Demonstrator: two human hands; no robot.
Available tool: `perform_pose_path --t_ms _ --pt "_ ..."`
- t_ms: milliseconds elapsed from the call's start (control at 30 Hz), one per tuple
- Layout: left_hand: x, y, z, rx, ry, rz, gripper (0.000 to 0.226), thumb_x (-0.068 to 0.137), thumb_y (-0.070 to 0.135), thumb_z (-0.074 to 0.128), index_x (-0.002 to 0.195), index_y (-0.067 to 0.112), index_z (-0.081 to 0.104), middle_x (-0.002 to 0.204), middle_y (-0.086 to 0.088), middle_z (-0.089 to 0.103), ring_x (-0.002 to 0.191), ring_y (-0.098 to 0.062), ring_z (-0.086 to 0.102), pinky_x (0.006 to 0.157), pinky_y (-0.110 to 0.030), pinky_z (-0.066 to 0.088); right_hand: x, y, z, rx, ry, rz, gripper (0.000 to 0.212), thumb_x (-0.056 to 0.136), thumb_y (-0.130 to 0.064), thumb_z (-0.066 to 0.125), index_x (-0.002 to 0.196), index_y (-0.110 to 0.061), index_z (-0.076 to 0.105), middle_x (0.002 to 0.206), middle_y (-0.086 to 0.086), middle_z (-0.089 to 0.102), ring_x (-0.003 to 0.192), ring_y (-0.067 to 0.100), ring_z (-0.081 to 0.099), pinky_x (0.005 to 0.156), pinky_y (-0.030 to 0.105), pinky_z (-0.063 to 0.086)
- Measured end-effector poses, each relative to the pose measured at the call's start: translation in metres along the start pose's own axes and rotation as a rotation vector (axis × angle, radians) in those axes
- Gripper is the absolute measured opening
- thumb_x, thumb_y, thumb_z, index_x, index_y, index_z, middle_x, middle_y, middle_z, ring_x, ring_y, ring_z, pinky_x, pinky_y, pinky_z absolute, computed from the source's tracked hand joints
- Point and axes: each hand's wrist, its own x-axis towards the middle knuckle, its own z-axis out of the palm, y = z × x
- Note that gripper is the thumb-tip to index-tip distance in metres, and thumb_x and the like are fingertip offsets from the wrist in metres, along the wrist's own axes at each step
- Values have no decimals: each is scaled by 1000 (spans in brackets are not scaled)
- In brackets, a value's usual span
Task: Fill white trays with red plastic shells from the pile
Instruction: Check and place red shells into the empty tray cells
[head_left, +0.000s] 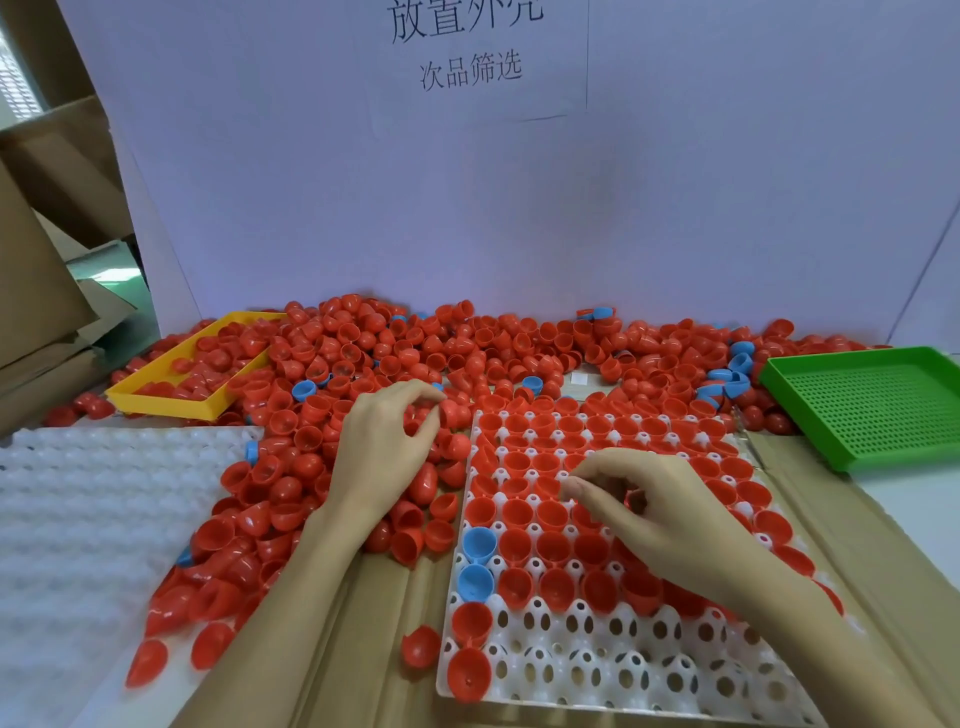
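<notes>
- Red shells (363, 374) are heaped in a wide pile along the back of the table, spilling forward between the two white trays.
- White tray (597, 670) in front, on cardboard, is seen filled with red shells over most of its far rows; the nearest rows are bare, and two blue shells (477, 544) are seated at its left edge.
- Left hand (382, 452) is held over the pile just left of that tray; thumb and forefinger are curled round a red shell (453, 413).
- Right hand (654, 512) is held over the tray's middle, fingers curled with tips drawn together; whether anything is pinched cannot be told.
- Second white tray (93, 499) lies at left, its cells unfilled.
- Yellow tray (171, 402) holding red shells is noted at back left; green perforated tray (867, 405) at right.
</notes>
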Motion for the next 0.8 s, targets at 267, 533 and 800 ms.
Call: perform_pose_path --t_ms 267,533,800 --pt "-9 52 5 -297 -78 -4 11 92 16 76 98 25 77 84 15 75 82 -10 72 76 -17 56 -1 -8 5 204 113 42 48 101 -20 67 143 -37 48 105 -12 67 93 16 71 71 35 59" --pt "2 -8 3 311 -148 -93 47 96 2 53 141 9 59 151 -10 51 140 -29 46 115 -43 37 -3 -6 5 134 87 54 39 102 -23 63 136 -38 53 107 -18 65 96 12 69 72 36 59" --pt "6 -23 31 355 -562 -110 34 110 30 35 131 29 63 142 8 50 133 -15 44 112 -41 32 -3 -3 6 111 77 63 34 102 -21 62 132 -38 57 105 -18 65 94 11 70 71 22 55"
